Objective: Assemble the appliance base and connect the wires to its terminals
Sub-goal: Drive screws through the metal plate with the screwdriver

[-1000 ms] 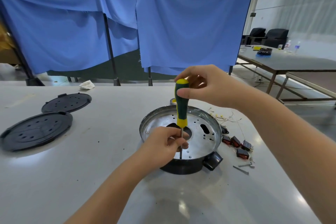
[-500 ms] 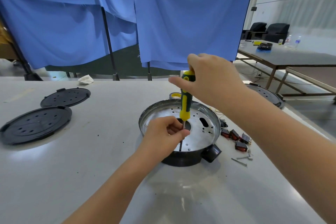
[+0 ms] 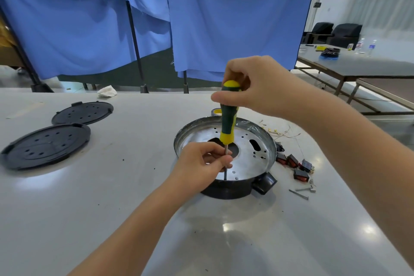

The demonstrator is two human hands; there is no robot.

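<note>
Table [image 3: 94,219]: a pale grey, glossy top carried everything below.
Blue curtains [image 3: 224,18]: hung on dark stands behind the table's far edge.
Appliance base [image 3: 257,141]: a round black housing with a shiny perforated metal plate seated in it stood near the table's middle, just in front of the person; a black tab projected from its near right side.
Black covers [image 3: 44,145]: two round perforated discs lay flat at the far left, one behind the other, well apart from the base.
Right hand [image 3: 257,87]: fingers and thumb curled round the top of the screwdriver handle, grasping it from above.
Left hand [image 3: 201,163]: fingertips pinched the metal shaft low down, over the near rim of the base.
Screwdriver [image 3: 228,119]: green and yellow handle, held upright, its tip resting on the metal plate near the front edge.
Switches [image 3: 300,168]: several small black-and-red parts lay just right of the base.
Wires [image 3: 282,132]: thin strands with small terminals lay loose behind the switches, apart from the base.
Screws [image 3: 301,192]: a few lay beside the switches, nearer the person.
Tape roll [image 3: 216,111]: partly hidden behind the base.
</note>
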